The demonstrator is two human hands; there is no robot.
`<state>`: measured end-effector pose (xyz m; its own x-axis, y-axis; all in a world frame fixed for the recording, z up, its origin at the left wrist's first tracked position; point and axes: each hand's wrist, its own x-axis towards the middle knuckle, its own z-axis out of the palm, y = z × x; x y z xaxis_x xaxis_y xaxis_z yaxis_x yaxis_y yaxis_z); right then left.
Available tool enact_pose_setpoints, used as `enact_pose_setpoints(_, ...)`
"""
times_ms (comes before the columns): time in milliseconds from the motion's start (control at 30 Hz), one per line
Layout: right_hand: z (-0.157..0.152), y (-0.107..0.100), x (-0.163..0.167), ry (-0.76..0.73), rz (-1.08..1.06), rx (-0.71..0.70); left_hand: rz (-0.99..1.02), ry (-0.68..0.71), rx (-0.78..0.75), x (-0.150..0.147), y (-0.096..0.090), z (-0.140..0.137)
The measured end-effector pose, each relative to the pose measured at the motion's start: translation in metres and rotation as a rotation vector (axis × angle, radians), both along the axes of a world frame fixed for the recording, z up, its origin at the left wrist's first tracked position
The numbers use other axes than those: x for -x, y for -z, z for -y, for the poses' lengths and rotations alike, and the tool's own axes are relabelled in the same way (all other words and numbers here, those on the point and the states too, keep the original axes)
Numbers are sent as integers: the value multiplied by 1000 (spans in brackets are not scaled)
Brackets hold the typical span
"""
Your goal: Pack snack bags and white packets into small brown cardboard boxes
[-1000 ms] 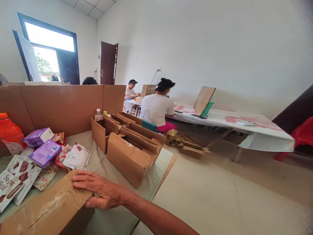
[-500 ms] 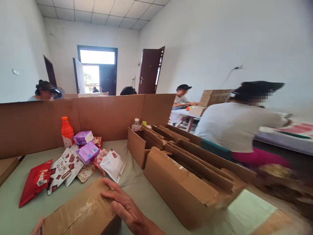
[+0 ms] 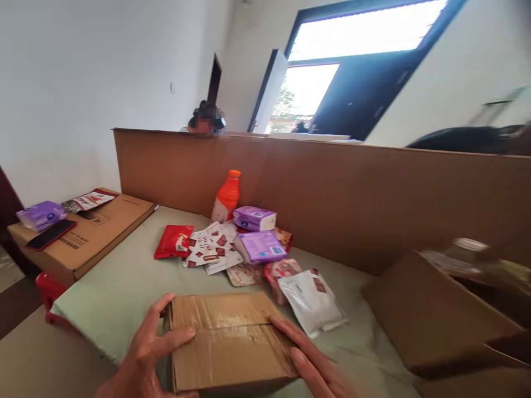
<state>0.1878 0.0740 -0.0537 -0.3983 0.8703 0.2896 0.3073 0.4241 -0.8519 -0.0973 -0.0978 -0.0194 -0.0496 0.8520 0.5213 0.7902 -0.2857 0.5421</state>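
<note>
A brown cardboard box [image 3: 228, 351] with clear tape across its top lies on the green-covered table in front of me. My left hand [image 3: 151, 348] grips its left side, thumb over the top edge. On the right side, my right hand [image 3: 313, 359] presses its fingers along the edge and top. Just beyond the box lies a pile of packets: a red bag [image 3: 174, 241], a white bag with dark red squares [image 3: 211, 246], two purple tissue packs [image 3: 260, 246] and a plain white pouch [image 3: 311, 301]. An orange-capped bottle [image 3: 227, 196] stands behind them.
A tall cardboard panel [image 3: 332, 188] runs along the table's back. At left, a flat carton [image 3: 103, 232] carries a tissue pack, a phone [image 3: 52, 234] and a pouch. Open cardboard boxes [image 3: 440, 320] stand at right. A person [image 3: 206, 117] is beyond the panel.
My view has swung left, bringing the flat carton into sight and taking the co-workers at right out of it. My left hand now shows clearly on the box; both hands stay on it.
</note>
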Motion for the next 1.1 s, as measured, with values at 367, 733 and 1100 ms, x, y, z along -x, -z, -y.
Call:
enact_pose_setpoints(367,-27,-8,224,-434,-223,22,-168,-896,-364,175,-60,-19)
enact_pose_setpoints(733,-11,98,216,-557,116,-226,-58,-918,-44,303,-59,-228)
enact_pose_setpoints(1100,-4,71,222,-514,38,-117,-160,-877,110,286,-90,-270)
